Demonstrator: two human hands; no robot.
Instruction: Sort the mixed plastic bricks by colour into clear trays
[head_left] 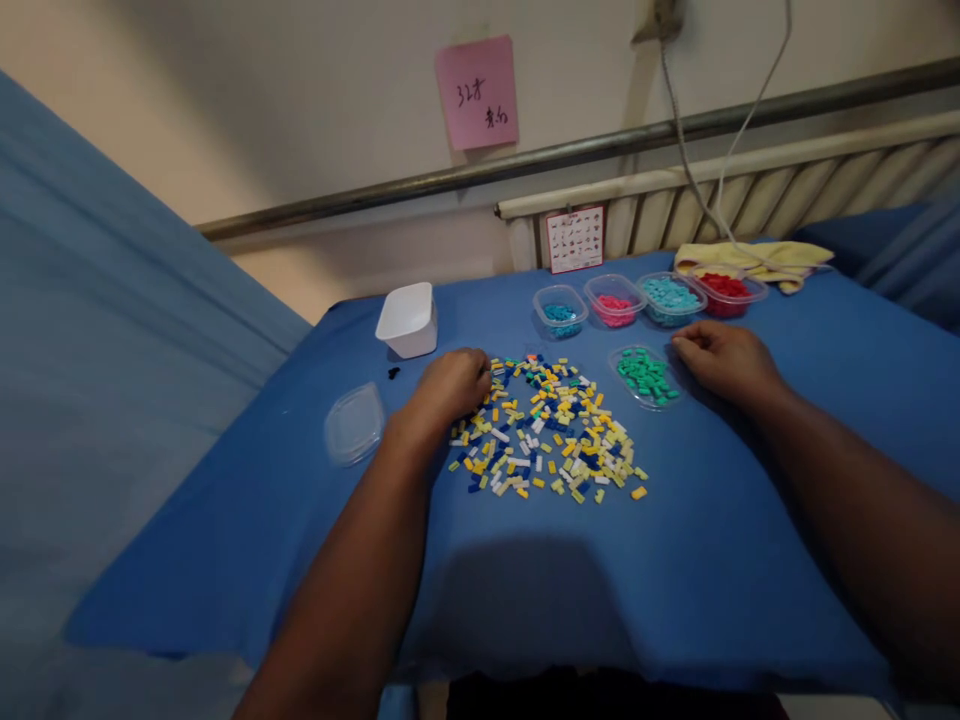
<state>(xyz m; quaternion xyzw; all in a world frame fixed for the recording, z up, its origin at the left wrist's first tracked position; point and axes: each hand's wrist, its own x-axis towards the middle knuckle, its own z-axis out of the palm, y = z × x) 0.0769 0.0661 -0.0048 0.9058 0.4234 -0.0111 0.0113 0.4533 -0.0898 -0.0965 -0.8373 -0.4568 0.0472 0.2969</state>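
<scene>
A loose pile of small plastic building bricks (551, 467), mostly yellow, white and dark blue with a few green ones, lies spread on the blue cloth. At its upper left edge is my left hand (456, 382), fingers curled down among the bricks; whatever is in them is hidden. My right hand (729, 358) rests just right of a shallow clear lid or tray (664, 404) of green bricks (645, 375). Its thumb and fingers are pressed together, and anything held there is too small to make out.
Behind the pile stand clear tubs of blue (560, 314), pink (615, 309), turquoise (670, 297) and red bricks (724, 288). A white tub (409, 320), a small black object (394, 373) and a clear lid (354, 425) are at left. A yellow cloth (750, 259) lies by the radiator (742, 200).
</scene>
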